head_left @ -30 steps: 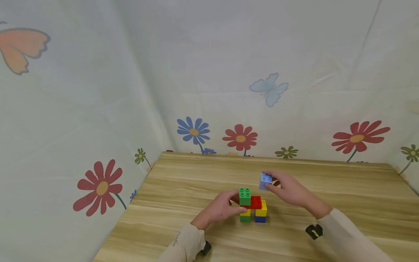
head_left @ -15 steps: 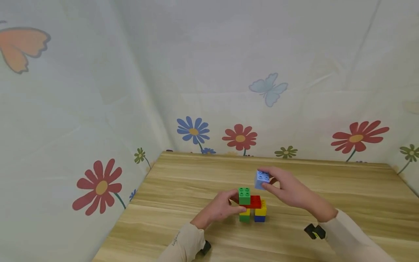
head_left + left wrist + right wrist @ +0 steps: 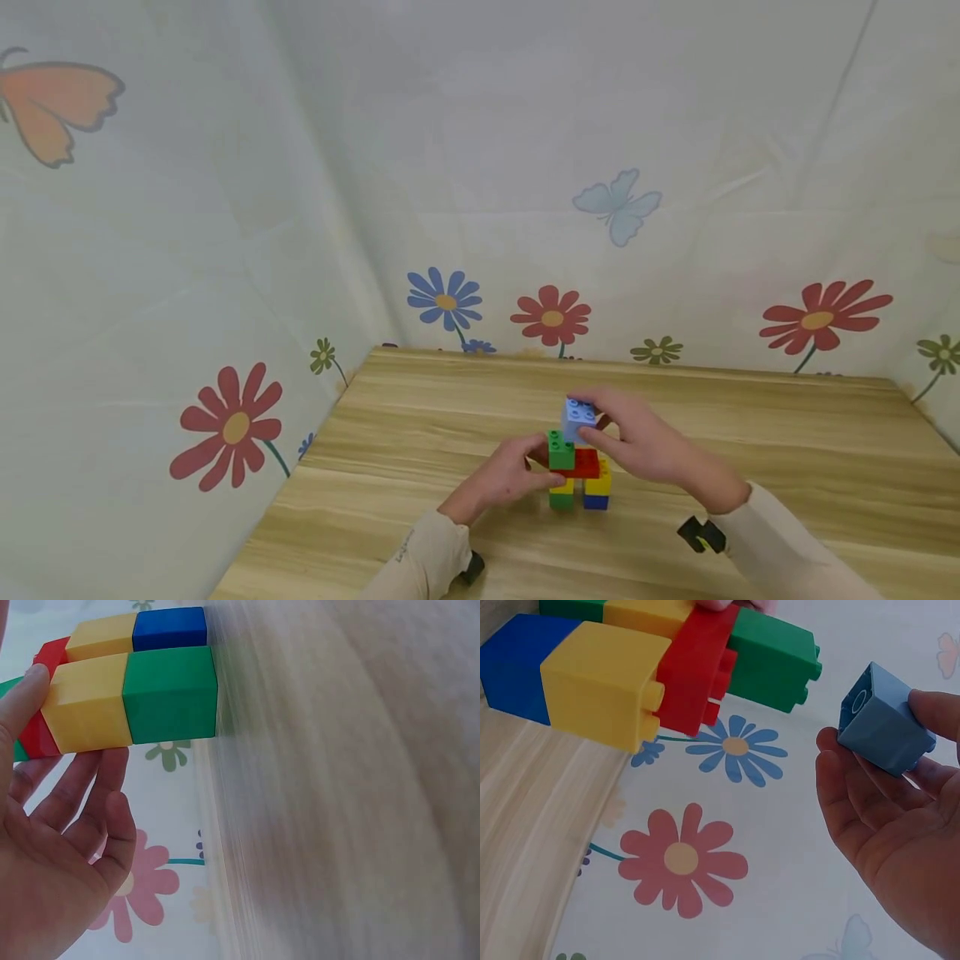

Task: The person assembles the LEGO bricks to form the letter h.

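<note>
On the table stands a small build of toy bricks with two legs. The left leg is a green brick (image 3: 171, 694) under a yellow brick (image 3: 88, 703); the right leg is a blue brick (image 3: 519, 669) under another yellow brick (image 3: 600, 682). A red brick (image 3: 694, 671) bridges them, topped at its left end by a green brick (image 3: 774, 661). My left hand (image 3: 504, 477) grips the build from the left, thumb in front, fingers behind. My right hand (image 3: 648, 437) pinches a light blue brick (image 3: 889, 720) above the build, apart from its studs.
The wood-grain table (image 3: 360, 533) reaches back to a flowered cloth (image 3: 480, 167) hanging behind and at the left. Black wrist devices show under both sleeves, one black device (image 3: 702, 534) by the right sleeve.
My right hand has carried the light blue brick leftward, from right of the build to above its upper green brick. My left hand keeps its grip in the same place.
</note>
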### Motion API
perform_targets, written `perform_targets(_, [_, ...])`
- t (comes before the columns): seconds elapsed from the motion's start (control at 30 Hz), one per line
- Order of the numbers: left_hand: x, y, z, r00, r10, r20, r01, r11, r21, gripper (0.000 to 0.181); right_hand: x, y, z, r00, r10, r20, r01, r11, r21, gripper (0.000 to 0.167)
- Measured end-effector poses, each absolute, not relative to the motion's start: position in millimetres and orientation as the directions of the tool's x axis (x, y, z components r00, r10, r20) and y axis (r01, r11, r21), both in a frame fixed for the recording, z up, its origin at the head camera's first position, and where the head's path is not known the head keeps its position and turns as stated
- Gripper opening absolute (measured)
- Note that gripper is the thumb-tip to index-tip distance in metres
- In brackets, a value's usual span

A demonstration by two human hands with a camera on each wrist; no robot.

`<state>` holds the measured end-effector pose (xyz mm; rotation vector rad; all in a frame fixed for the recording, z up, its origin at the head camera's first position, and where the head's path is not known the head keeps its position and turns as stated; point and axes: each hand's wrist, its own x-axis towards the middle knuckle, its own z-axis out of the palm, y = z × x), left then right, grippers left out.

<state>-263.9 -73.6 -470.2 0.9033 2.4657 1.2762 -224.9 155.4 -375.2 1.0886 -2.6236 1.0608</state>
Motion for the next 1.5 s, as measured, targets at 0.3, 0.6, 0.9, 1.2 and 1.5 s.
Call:
perform_targets(0.3, [-261.5,-74.9,-469.0,-0.788,0.611,0.07,0.411,0.438,0.799,0.028,-226.7,146.6,-382.4,-0.731,-0.608,0.308,-0.651,0.487,-0.583,0.047])
perform_targets(0.6, [-263.0,-73.9,-470.0,-0.781,0.62,0.079,0.421,0.429,0.799,0.029,-229.8,142.6,-387.8,-0.74,-0.609,0.287,-0.641,0.508,-0.575,0.048])
perform_targets(0.9, [-263.5,-72.9,-471.2,-0.776,0.625,0.088,0.43,0.421,0.799,0.028,-231.9,140.9,-391.4,-0.742,-0.605,0.288,-0.642,0.519,-0.565,0.051])
perform_targets(1.2, [-264.6,-73.6,-471.9,-0.786,0.614,0.07,0.419,0.446,0.791,0.026,-231.8,138.0,-388.8,-0.732,-0.605,0.312,-0.66,0.52,-0.542,0.055])
perform_targets(1.5, [-265.1,-73.3,-471.2,-0.784,0.617,0.072,0.424,0.446,0.788,0.027,-230.9,137.0,-388.9,-0.731,-0.605,0.315,-0.667,0.538,-0.515,0.057])
